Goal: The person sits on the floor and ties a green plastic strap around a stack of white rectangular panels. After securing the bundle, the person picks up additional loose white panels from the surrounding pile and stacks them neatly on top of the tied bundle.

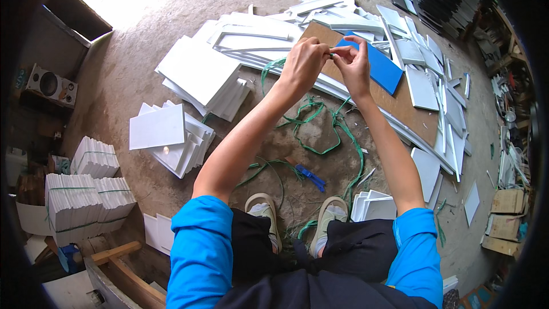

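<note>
Both of my arms reach forward, and the hands meet above the pile of white panels. My left hand (306,64) has its fingers pinched on green plastic twine (270,66), which loops out beside its wrist. Close against it, my right hand (353,64) pinches the same twine at the fingertips, its other fingers curled. More of the twine trails down in loose loops to the floor. Behind and below the hands lie a brown board (409,110) and a blue panel (382,67). A blue-handled tool (310,178) rests on the floor ahead of my feet.
White panels are stacked at the left (199,71), with a smaller stack (157,128) nearer me. Tied bundles of white pieces (77,209) stand at the lower left. White offcuts (423,51) spread over the right. A wooden frame (123,263) is near my left side.
</note>
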Demonstrator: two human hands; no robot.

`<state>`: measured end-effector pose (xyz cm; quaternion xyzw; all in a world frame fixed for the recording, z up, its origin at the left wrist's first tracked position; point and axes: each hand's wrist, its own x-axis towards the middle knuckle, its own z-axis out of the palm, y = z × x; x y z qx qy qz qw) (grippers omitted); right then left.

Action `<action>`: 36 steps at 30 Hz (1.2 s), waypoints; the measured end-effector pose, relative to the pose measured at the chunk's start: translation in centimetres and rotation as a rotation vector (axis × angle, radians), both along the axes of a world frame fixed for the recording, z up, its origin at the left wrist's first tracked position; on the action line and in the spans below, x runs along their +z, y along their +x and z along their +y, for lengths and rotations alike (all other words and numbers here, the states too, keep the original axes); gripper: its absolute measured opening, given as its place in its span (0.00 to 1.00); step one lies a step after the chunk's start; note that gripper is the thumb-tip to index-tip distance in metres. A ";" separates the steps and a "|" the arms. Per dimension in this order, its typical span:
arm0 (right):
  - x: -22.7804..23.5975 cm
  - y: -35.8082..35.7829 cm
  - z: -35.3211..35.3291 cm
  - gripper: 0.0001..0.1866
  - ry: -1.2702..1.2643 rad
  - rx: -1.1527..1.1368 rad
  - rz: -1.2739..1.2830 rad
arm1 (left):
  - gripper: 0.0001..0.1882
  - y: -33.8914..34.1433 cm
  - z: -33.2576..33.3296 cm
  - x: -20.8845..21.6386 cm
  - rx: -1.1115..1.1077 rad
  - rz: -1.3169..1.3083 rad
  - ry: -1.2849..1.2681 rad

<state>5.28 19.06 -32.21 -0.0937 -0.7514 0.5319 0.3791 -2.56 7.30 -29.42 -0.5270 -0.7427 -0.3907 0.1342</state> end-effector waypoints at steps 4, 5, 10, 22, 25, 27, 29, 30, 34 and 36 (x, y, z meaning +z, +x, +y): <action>0.3 -0.2 0.3 0.21 -0.060 -0.044 -0.077 | 0.08 -0.6 0.2 -1.3 -0.018 -0.171 0.046; 0.2 -0.2 0.3 0.21 -0.081 -0.034 -0.088 | 0.08 -0.7 0.2 -1.6 -0.017 -0.240 0.041; -1.1 -0.5 0.5 0.20 -0.142 -0.034 -0.133 | 0.11 -0.9 0.7 -3.6 0.000 -0.479 0.057; -0.3 -0.5 -0.5 0.17 0.026 -0.129 -0.145 | 0.13 -0.9 1.2 -4.1 0.019 -0.546 0.085; 0.0 -0.4 -0.5 0.20 0.061 -0.135 -0.121 | 0.13 -1.0 1.1 -4.2 0.035 -0.546 0.103; 0.3 -0.3 -0.5 0.21 0.077 -0.132 -0.129 | 0.13 -1.0 1.1 -4.1 0.041 -0.552 0.104; 0.4 -0.2 -0.6 0.21 0.093 -0.124 -0.166 | 0.13 -1.0 1.0 -4.1 0.034 -0.555 0.100; 0.3 -0.2 -0.4 0.21 0.090 -0.125 -0.161 | 0.13 -1.0 1.1 -4.1 0.017 -0.567 0.088; 0.3 -0.2 -0.3 0.21 0.085 -0.125 -0.143 | 0.15 -1.2 1.1 -4.3 -0.087 -0.713 0.073; 0.5 -0.1 -0.6 0.21 0.088 -0.116 -0.141 | 0.15 -1.3 1.0 -4.7 -0.183 -0.883 0.149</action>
